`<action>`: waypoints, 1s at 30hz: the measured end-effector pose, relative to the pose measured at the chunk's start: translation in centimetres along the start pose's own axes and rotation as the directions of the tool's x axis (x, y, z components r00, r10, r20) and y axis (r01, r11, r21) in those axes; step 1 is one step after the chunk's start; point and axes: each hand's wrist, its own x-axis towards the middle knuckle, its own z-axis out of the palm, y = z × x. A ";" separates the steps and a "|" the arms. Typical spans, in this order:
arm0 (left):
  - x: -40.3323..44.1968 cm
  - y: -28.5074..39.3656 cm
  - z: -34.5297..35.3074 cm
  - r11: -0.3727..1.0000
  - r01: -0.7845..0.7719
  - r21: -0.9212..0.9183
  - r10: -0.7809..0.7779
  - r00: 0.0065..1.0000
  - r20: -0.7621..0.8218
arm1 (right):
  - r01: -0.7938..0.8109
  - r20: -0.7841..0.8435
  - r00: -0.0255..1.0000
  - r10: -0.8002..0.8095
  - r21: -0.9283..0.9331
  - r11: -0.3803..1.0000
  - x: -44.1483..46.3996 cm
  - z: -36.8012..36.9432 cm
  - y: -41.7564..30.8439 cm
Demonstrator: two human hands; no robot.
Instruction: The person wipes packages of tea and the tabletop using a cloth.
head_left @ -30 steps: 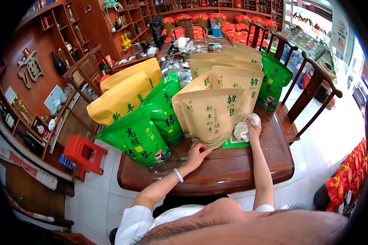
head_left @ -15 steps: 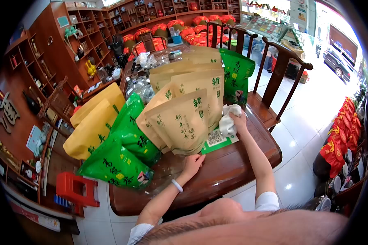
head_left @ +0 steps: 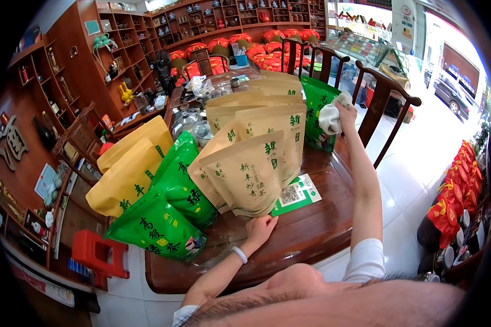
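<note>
My right hand (head_left: 348,115) grips a crumpled white cloth (head_left: 331,116) and presses it near the upright green tea bag (head_left: 317,128) at the table's right side. Whether cloth and bag touch is hard to tell. My left hand (head_left: 260,231), wearing a pale bracelet, rests on the table with curled fingers. Its fingertips lie at the corner of a green and white QR-code card (head_left: 295,199), just below the front tan tea bag (head_left: 244,177). No held thing shows in that hand. More tan bags stand behind the front one.
Two green bags (head_left: 157,231) and yellow bags (head_left: 126,182) stand on the left of the dark wooden table (head_left: 245,272). Glass teaware (head_left: 186,117) sits behind them. A wooden chair (head_left: 377,103) borders the right side; a red stool (head_left: 98,253) stands at lower left.
My right hand has carried the cloth from beside the QR-code card, away and to the right, up to the green bag. My left hand stays by the card. The view has shifted slightly.
</note>
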 end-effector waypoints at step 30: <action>6.1 9.9 -6.3 0.319 0.014 -0.948 0.097 0.994 0.047 | -0.500 0.336 0.866 0.370 0.578 0.645 -19.8 -16.0 -14.5</action>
